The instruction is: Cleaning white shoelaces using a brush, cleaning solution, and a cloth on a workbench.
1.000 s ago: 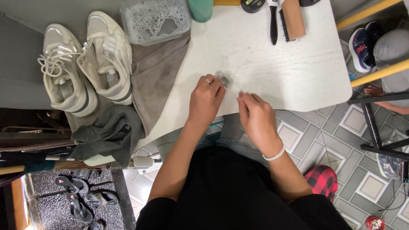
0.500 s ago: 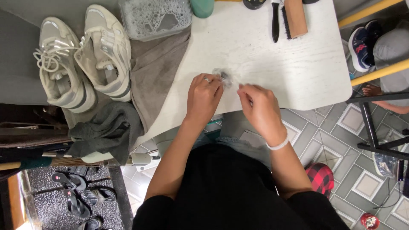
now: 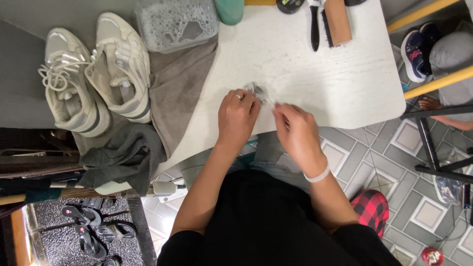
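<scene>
My left hand (image 3: 237, 114) and my right hand (image 3: 295, 129) meet at the near edge of a white table (image 3: 295, 64). Between their fingertips is a small grey-white crumpled thing (image 3: 257, 90), which looks like a shoelace or a scrap of cloth; both hands pinch it. A ring sits on my left hand and a white band on my right wrist. Two worn white sneakers (image 3: 93, 74) lie at the left on a grey-brown towel (image 3: 177, 93).
A clear tub of soapy water (image 3: 176, 22) stands at the table's far side, next to a teal cup (image 3: 229, 9). A wooden brush (image 3: 336, 19) and a black-handled brush (image 3: 314, 24) lie further right. A dark cloth (image 3: 123, 157) hangs at the left. Another person's foot (image 3: 433, 104) shows at right.
Both hands stayed at the table's near edge on the small thing; the right hand's fingers shifted slightly. The view drifted a little.
</scene>
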